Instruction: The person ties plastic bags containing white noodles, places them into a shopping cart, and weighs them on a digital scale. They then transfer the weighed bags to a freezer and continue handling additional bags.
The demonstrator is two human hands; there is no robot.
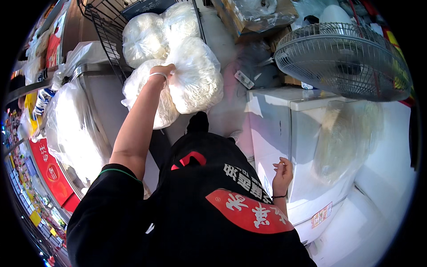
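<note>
My left hand (162, 70) is closed on the gathered top of a clear plastic bag of pale noodles (196, 80), which hangs at the cart's near end. Beside and partly behind my wrist is a second bag of noodles (140, 78). Two further noodle bags (144, 38) lie beyond in a black wire cart (105, 43). My right hand (283, 170) hangs low at my right side, near a white chest freezer (270, 123); its fingers are loosely curled and nothing shows in them.
A grey caged fan (345, 63) stands over the freezer at the right. Behind it are cardboard boxes (260, 20) wrapped in plastic. To the left, a counter carries a large clear bag with white contents (75, 120). A translucent bag of pale contents (337, 143) rests on the freezer.
</note>
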